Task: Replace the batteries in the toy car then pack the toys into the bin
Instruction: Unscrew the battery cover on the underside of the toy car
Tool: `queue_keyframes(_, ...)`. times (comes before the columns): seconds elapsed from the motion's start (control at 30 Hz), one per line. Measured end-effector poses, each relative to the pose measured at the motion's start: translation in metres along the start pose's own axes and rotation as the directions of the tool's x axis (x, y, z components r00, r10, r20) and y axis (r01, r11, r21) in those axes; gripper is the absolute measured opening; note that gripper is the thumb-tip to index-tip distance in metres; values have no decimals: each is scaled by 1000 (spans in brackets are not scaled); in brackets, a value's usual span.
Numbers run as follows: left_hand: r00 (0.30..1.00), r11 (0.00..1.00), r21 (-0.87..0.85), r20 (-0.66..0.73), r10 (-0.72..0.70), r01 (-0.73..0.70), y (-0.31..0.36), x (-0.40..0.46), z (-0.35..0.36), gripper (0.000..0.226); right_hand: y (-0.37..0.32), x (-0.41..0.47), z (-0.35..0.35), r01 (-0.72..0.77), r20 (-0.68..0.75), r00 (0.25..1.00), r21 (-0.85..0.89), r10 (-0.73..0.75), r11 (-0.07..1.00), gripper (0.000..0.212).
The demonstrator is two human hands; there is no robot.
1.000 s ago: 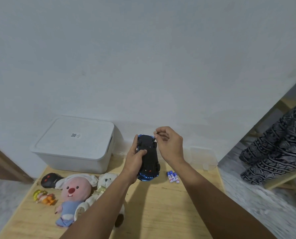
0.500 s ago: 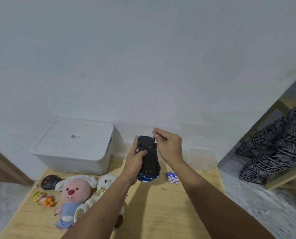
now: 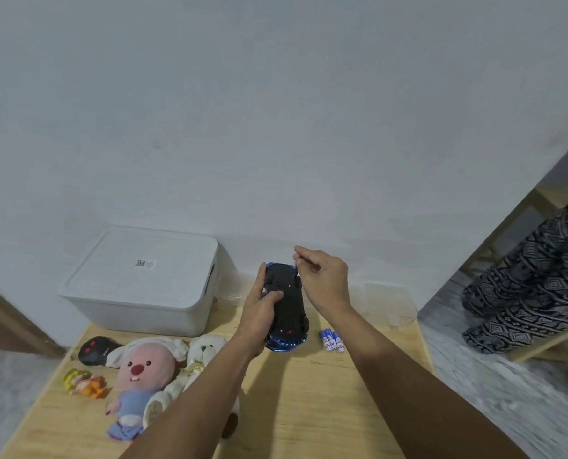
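The toy car (image 3: 289, 309), black underneath with a shiny blue body, is turned belly-up and lifted above the wooden table (image 3: 309, 409). My left hand (image 3: 259, 309) grips its left side, thumb pressed on the underside. My right hand (image 3: 322, 283) hovers at the car's far right corner, thumb and fingers pinched together on something small and thin that I cannot make out. Three blue batteries (image 3: 332, 341) lie on the table just right of the car. The white bin (image 3: 136, 293) stands at the back left with its lid on.
A pink plush (image 3: 143, 369), a white bear plush (image 3: 206, 349), a black remote (image 3: 95, 351) and a small colourful figure (image 3: 83, 382) lie at the left. A clear plastic box (image 3: 388, 303) sits at the back right. A person in patterned trousers (image 3: 534, 283) stands beyond the right edge.
My right hand has risen slightly off the car's far end and shifted a little right, fingers still pinched. The left hand and the car have stayed put.
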State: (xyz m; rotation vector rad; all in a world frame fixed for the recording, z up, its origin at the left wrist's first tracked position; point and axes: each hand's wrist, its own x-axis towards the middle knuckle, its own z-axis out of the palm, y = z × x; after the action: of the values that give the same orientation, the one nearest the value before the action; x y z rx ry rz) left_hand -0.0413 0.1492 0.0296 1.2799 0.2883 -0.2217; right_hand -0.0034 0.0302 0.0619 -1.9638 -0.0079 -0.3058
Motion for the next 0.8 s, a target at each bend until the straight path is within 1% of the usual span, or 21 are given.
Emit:
queue_keyframes(0.13, 1000, 1000, -10, 7, -3, 3, 0, 0, 2, 67, -1, 0, 2, 5, -29, 1000, 20, -4, 1000, 19)
queue_keyframes(0.3, 1000, 1000, -12, 6, -6, 6, 0, 0, 1, 67, 3, 2, 1, 50, 3, 999, -85, -50, 995, 22)
queue_keyframes(0.4, 1000, 1000, -13, 13, -5, 5, -1, 0, 0, 67, 3, 1, 2, 31, 12, 999, -76, -30, 997, 23)
queue_keyframes(0.53, 1000, 1000, -11, 12, 3, -2, -1, 1, 0, 68, 0, 0, 4, 66, -4, 998, -70, -66, 995, 19)
queue_keyframes(0.67, 1000, 1000, -5, 14, 0, 0, 1, 1, 0, 67, 0, 2, 5, 17, -27, 999, 1, -17, 1000, 18)
queue_keyframes(0.8, 1000, 1000, 5, 1, -9, 9, 3, 0, -1, 67, 0, 3, 3, 9, -32, 999, -3, -9, 1000, 21)
